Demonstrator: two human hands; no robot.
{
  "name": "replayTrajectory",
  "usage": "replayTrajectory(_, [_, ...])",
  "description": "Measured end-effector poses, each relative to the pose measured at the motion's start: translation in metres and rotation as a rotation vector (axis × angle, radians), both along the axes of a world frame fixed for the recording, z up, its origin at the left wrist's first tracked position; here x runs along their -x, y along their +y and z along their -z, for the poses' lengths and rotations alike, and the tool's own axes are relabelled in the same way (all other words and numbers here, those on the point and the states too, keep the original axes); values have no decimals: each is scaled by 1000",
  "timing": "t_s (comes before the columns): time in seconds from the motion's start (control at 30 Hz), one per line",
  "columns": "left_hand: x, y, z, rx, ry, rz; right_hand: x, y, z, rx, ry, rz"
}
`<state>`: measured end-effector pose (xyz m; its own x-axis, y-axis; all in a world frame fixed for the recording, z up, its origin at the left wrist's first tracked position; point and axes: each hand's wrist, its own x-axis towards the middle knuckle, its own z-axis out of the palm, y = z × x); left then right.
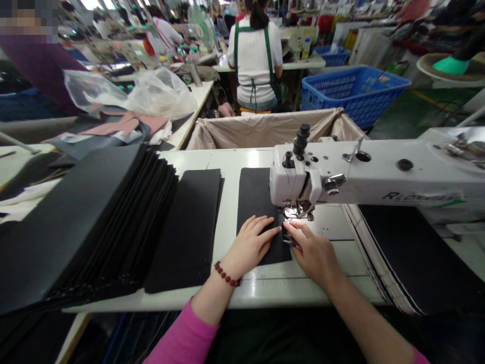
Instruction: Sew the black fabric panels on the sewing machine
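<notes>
A black rectangular panel [257, 189] lies flat on the sewing machine's table, its right edge at the presser foot [291, 212]. My left hand [252, 240] rests on the panel with fingers stretched out, just left of the needle area. Close in front of the foot, my right hand [312, 253] has its thumb and fingers bent together at the panel's edge. Small metal thread snips [290, 241] poke out from under its fingers; most of them is hidden. The white sewing machine [364, 169] has its head above the panel, with a light shining at the needle.
A tall pile of black panels [94, 202] and a lower stack [189, 217] stand at the left. More black panels with pale edges [413, 253] lie at the right. Behind the table are a fabric-lined bin [265, 129], a blue basket [352, 91] and a seated person [254, 55].
</notes>
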<state>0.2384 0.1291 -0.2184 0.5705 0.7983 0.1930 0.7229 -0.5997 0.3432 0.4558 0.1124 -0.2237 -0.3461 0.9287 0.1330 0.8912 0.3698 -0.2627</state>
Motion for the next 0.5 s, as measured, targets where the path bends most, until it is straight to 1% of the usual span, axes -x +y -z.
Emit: replayTrajectory(0.5, [-3,0,0,-25,-24,-40,0,0,-1,0,-15,-4])
